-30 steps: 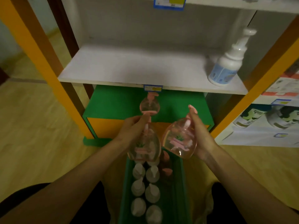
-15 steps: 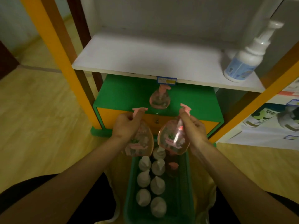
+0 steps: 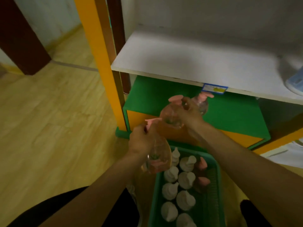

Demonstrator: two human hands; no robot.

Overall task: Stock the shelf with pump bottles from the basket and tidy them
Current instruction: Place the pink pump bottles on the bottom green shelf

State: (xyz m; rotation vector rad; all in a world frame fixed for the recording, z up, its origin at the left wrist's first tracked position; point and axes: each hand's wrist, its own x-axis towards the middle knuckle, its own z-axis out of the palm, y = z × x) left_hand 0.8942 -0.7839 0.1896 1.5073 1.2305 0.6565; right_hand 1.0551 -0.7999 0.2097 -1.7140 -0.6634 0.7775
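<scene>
My hands, left (image 3: 141, 140) and right (image 3: 188, 112), each gripped a pink bottle; I judged setting them upright, pumps aligned, on the shelf (image 3: 180, 63) best.

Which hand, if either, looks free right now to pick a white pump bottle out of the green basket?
Probably neither: the left hand and right hand each grip a pink bottle. The white bottles lie uncovered.

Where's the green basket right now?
The green basket sits at the bottom right of centre in the head view, under the left hand, holding white pump bottles.
</scene>
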